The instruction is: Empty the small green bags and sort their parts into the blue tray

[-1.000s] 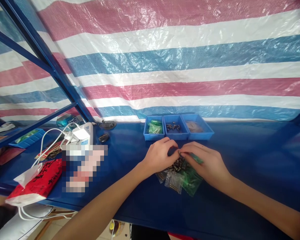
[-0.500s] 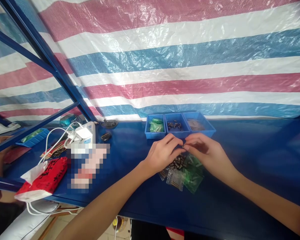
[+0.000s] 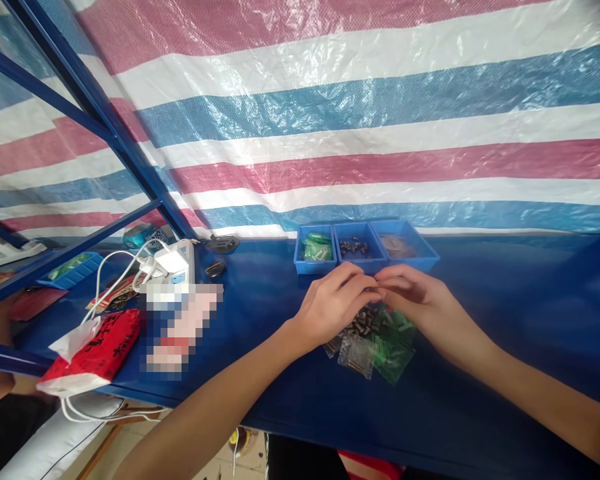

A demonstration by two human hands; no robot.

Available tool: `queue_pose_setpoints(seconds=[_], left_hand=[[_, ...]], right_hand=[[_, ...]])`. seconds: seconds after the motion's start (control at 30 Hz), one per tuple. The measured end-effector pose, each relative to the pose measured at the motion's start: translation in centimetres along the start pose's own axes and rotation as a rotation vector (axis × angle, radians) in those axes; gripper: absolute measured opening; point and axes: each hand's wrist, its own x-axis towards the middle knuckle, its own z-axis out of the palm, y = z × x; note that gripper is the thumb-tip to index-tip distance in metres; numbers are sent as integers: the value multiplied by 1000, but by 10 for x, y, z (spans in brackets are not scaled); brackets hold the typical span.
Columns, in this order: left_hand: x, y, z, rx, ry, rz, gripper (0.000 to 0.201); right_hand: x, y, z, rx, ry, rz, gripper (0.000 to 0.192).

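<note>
Metal fasteners (image 3: 363,325) lie in a loose heap on the table (image 3: 505,320), just beneath my left hand (image 3: 330,300) and right hand (image 3: 423,293), likely to keep reach short. The hands meet at the fingertips, probably for fine control; whether either is closed on a part, I cannot tell. A clear bag (image 3: 357,358) of slender pieces lies at the heap's near side, a green bag (image 3: 394,358) to its right. Beyond, blue bins (image 3: 315,269) stand side by side, presumably to prevent mixing: green packets (image 3: 317,250) left, small metal parts (image 3: 355,249) centre, clear packets (image 3: 399,247) right.
</note>
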Motion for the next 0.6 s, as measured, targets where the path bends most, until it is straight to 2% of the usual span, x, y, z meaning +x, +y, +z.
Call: queue_pose_setpoints(seconds=[0.23,0.4,0.6], left_hand=[[0,1,2,-171,-65,47,22],[0,3,1,-84,-88,40,23],[0,5,0,-77,-99,114,22]], right_hand=[[3,1,-5,-75,-49,-57,29],[3,5,-5,-124,-72,-88,24],[3,8,-2,-160,-90,-125,24]])
